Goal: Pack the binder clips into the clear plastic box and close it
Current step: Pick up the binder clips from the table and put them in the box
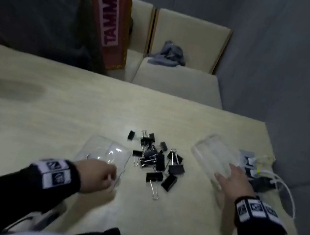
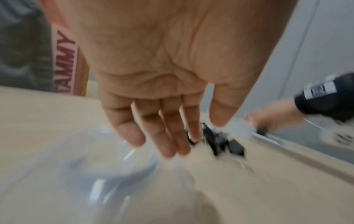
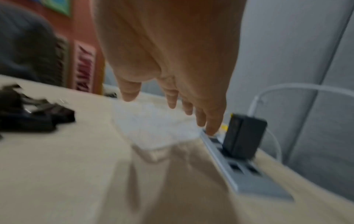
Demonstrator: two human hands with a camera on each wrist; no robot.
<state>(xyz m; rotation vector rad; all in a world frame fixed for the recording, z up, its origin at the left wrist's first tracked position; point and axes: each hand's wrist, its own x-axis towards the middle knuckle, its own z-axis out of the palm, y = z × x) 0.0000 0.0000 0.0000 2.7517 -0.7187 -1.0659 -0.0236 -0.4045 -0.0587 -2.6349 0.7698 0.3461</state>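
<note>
Rightward, right hand slack-fingered over box half beside table edge; left hand loose.

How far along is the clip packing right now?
Nothing is packed yet: the binder clips all lie loose in a pile on the table. The box is open in two clear pieces, either side of the pile. The left hand and right hand each reach one piece. Loading and closing remain.
</note>
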